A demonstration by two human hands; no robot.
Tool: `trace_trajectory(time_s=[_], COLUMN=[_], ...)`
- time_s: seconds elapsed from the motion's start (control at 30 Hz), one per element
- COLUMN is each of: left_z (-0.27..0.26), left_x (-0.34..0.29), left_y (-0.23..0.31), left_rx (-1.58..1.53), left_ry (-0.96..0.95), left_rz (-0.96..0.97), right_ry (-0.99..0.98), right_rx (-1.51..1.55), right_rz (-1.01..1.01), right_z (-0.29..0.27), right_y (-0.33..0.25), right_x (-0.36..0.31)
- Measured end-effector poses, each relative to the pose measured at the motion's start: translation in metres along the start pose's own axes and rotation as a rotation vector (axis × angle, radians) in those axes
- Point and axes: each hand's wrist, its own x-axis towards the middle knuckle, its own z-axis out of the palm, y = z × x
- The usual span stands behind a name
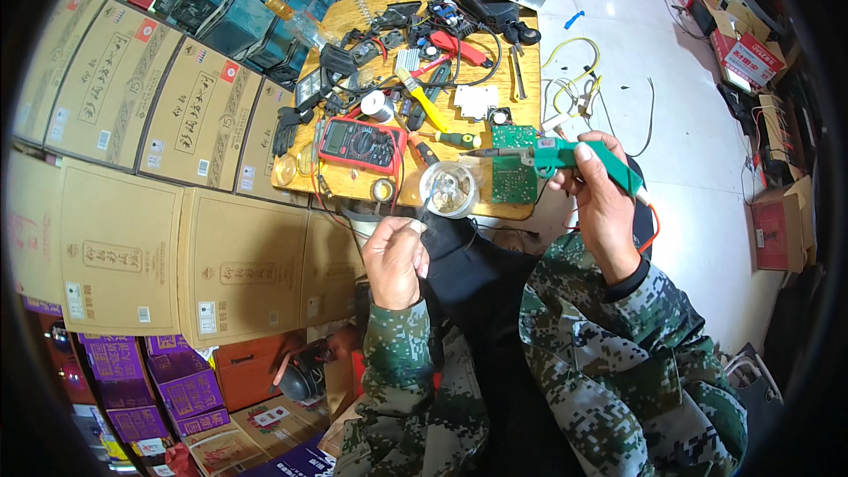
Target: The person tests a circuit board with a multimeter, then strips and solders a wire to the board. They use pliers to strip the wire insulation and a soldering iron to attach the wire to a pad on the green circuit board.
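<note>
My right hand (602, 208) grips a green soldering gun (609, 166), its metal barrel pointing left over a green circuit board (514, 190) at the table's near right corner. Between the thumb and fingers of my left hand (396, 262) is a thin metal tool (427, 210); it resembles tweezers, but its exact kind is hard to make out. That tool's upper end reaches the rim of a round clear tub (450, 178) with pale bits inside. A screwdriver with a yellow and green handle (458, 139) lies just beyond the tub. A red multimeter (360, 146) rests to the left.
On the wooden table (353, 19) lie a yellow-handled brush (424, 99), a solder spool (377, 106), a white plate-like part (477, 102) and piled electronic parts. Cardboard cartons (243, 261) stack up on the left. Loose cables (579, 79) lie on the floor at right.
</note>
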Motion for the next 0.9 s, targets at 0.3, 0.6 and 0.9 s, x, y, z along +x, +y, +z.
trace_trajectory(time_s=[0.3, 0.6, 0.9], left_z=[0.027, 0.046, 0.053], left_x=[-0.044, -0.055, -0.043], left_y=[-0.039, -0.061, -0.083], left_rx=[-0.141, -0.012, -0.012], left_ry=[-0.006, 0.007, 0.048], left_rz=[-0.002, 0.007, 0.019], right_ry=[-0.004, -0.020, 0.014], right_rx=[0.183, 0.345, 0.257], right_rz=[-0.035, 0.044, 0.032], right_z=[-0.042, -0.073, -0.084], right_y=[0.010, 0.012, 0.015], right_x=[0.040, 0.047, 0.027])
